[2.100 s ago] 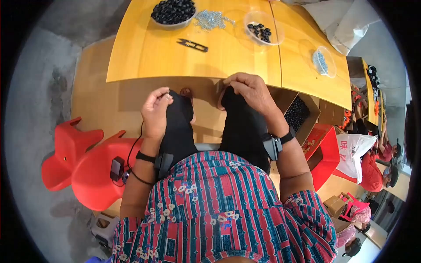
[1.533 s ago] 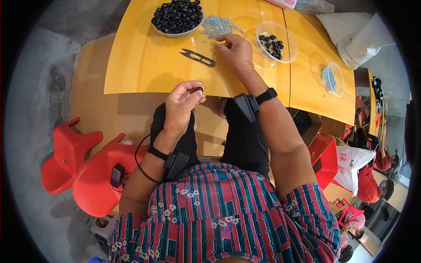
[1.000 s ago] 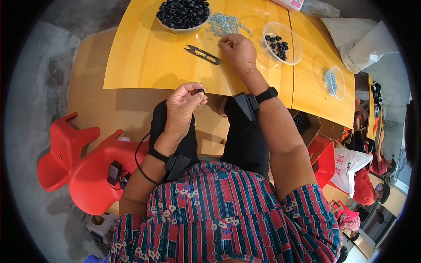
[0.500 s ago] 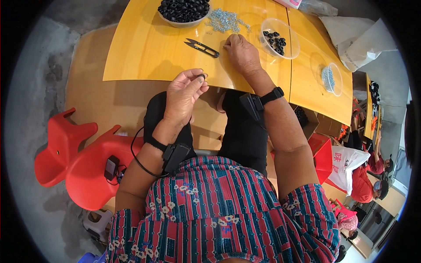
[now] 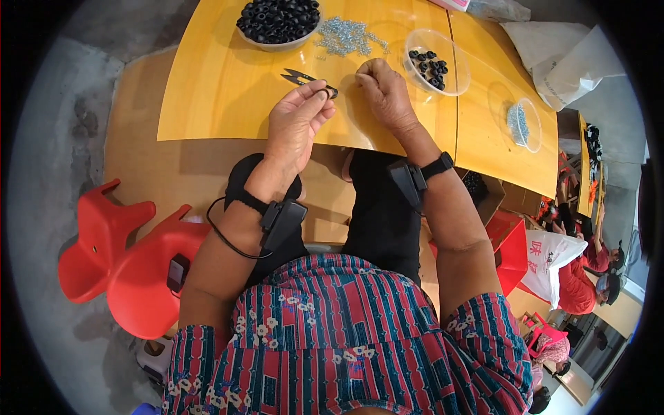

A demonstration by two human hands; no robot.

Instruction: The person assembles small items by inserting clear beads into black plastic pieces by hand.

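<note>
My left hand (image 5: pixel 296 128) is raised over the near edge of the yellow table (image 5: pixel 214 90), thumb and fingers pinched on a small black ring-like part (image 5: pixel 327 93), mostly covered by the fingertips. Just beyond are black thread snips (image 5: pixel 296 75), their handle end partly hidden by that hand. My right hand (image 5: pixel 389 95) hovers at the tabletop, fingers curled together; whatever they may hold is hidden. Between the hands and a bowl (image 5: pixel 273 48) heaped with black hollow parts (image 5: pixel 280 19) lies a loose pile of small clear bluish pieces (image 5: pixel 348 36).
Right of my right hand stands a clear tub (image 5: pixel 465 72) with several black parts. Farther right, another clear tub (image 5: pixel 536 138) holds bluish pieces. White bags (image 5: pixel 560 59) lie at the far right. Red chairs (image 5: pixel 104 238) stand at left; other people (image 5: pixel 577 287) sit at right.
My left hand has moved forward and slightly right with the black part, now overlapping the snips' handle. The right hand has shifted slightly, its fingers still curled.
</note>
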